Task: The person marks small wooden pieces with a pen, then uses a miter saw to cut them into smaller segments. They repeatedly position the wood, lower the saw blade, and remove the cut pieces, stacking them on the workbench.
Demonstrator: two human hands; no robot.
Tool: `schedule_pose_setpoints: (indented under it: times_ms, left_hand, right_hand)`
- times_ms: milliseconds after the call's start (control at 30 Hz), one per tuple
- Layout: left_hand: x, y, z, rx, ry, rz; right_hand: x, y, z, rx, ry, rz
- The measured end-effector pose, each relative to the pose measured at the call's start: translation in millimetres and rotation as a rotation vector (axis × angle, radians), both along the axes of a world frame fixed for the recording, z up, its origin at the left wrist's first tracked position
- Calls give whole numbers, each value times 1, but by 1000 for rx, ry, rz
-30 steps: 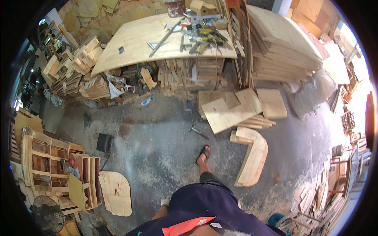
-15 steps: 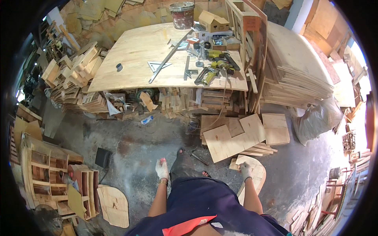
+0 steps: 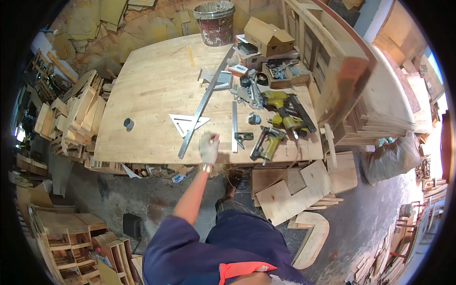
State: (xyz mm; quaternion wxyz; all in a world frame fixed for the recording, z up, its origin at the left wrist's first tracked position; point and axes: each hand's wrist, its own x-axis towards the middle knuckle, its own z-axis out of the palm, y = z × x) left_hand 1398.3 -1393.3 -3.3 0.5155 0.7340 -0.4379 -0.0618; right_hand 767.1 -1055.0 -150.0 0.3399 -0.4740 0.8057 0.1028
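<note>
My left hand (image 3: 209,148), in a pale glove with a gold-coloured band at the wrist, is over the front edge of the plywood worktable (image 3: 142,90). Its fingers are curled in; anything small inside them is hidden. Just left of it lie a long metal straightedge (image 3: 192,130) and a white triangular square (image 3: 183,124), the straightedge crossing over the square. To its right is a combination square (image 3: 234,126) with a dark head. Farther right are yellow-green nail guns (image 3: 270,145) and a larger yellow-green power tool (image 3: 289,118). My right hand is out of view.
A paint-stained bucket (image 3: 213,26) and a cardboard box (image 3: 268,38) stand at the table's back. A wooden frame (image 3: 332,57) leans on its right side. Plywood offcuts (image 3: 294,190) and a curved board (image 3: 311,240) lie on the floor; wooden cabinets (image 3: 66,232) stand at lower left.
I have moved closer to the worktable. My left hand has gone from beside my leg up and forward over the table edge; my right hand has left the view.
</note>
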Motion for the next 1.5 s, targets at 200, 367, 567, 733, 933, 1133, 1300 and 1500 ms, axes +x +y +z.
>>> schedule_pose_setpoints:
  times_ms: [200,367,567,733,933,1133,1300,1500]
  left_hand:
    - [115,-197,19,65,-441,-109]
    - [167,-293,-7,297,-699,-208]
    - [187,-336,-32,328,-729,-307]
    - [185,-334,-38,338,-678,-298]
    - [194,-334,-32,440,-770,-371]
    - [166,-284,-11,-128,-1012,-74]
    - [62,-189,23,-150,-506,-194]
    - [-169,-1,47,227,248,-1019]
  right_hand:
    - [58,-15,89,164,21,-250]
    - [90,-18,143,232,53,-349]
    - [113,4,190,303,93,-447]
    - [136,39,213,353,112,-550]
    - [205,105,230,396,85,-719]
    - [331,188,231,339,-17,-1016]
    - [398,211,192,297,-117,-1195]
    - [431,232,105,198,-274,-1296]
